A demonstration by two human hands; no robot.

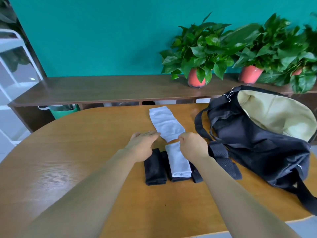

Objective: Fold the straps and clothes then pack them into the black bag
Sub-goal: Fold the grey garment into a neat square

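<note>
Head view. Shows white cloth (167,123) spread flat on table (85,152), just left of black bag (248,140), bag mouth gaping. Shows left hand (142,145) flat, fingers straight, tips at near edge, holding nothing; right hand (193,145) curled, seemingly pinching near corner. Closer in, also left of bag, finds folded white piece (178,160) among folded black pieces (155,167). Looks light, limp, thin; best taken at corners, pulled taut before folding.
</note>
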